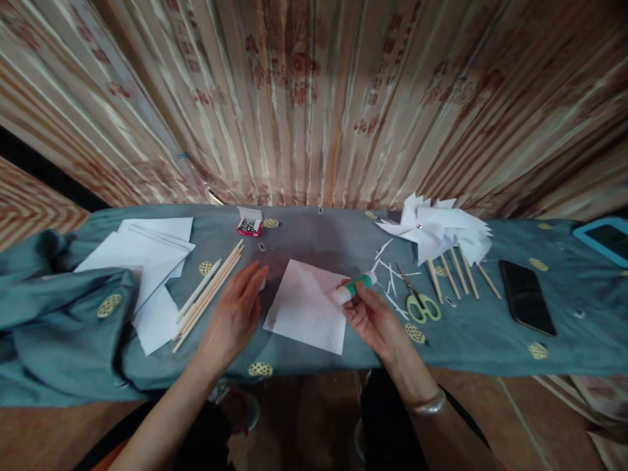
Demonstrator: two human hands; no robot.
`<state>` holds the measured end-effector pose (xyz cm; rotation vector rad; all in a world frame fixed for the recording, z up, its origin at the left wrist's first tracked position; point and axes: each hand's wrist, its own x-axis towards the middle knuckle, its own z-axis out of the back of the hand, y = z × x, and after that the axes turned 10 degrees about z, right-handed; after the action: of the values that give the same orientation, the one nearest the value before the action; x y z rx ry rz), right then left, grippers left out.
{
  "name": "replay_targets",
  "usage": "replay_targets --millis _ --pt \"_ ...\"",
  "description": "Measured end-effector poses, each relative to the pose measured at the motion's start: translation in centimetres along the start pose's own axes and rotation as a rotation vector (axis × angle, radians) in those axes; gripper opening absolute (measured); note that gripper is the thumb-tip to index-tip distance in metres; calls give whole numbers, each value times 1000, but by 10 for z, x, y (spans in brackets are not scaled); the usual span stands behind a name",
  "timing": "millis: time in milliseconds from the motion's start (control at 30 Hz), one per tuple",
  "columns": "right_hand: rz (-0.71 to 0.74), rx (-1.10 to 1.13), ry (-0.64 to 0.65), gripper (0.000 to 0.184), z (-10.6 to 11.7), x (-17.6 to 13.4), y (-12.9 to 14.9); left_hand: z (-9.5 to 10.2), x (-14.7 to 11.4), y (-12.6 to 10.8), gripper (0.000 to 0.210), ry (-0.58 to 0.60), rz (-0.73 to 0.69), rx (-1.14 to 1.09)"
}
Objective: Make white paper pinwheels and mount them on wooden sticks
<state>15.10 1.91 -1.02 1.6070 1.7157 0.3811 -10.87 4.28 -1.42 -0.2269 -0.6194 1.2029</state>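
My right hand (371, 317) is closed around a green and white glue stick (357, 288), which lies tilted just over the right side of a square sheet of white paper (307, 307). Crease lines cross the paper, which lies flat on the cloth. To the left of the sheet is my left hand (238, 307), its fingers bent and close together. A small white piece like a cap (263, 284) shows beside those fingers, mostly hidden by them.
Wooden sticks (210, 294) and white paper sheets (161, 261) lie left. A red box of pins (250, 224) stands behind. To the right are paper strips (391, 278), green-handled scissors (422, 307), paper pinwheels (436, 229), a black phone (527, 297) and a blue-framed device (603, 239).
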Motion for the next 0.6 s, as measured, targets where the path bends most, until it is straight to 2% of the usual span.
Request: replay_targets --millis 133,233,333,467,600 --pt "-1 -16 -11 31 -7 2 -4 -12 -18 -35 35 95 -92 -40" --pt "60 -91 -52 28 -11 1 -9 -30 -33 -54 44 173 -151 11" --pt "183 -243 -76 28 -12 0 -13 -44 -44 -57 53 230 -155 60" --pt "350 -479 -55 28 -12 2 -14 -50 -49 -53 56 244 -139 76" --pt "397 -649 39 25 -11 6 -18 -50 -48 -53 57 248 -138 79"
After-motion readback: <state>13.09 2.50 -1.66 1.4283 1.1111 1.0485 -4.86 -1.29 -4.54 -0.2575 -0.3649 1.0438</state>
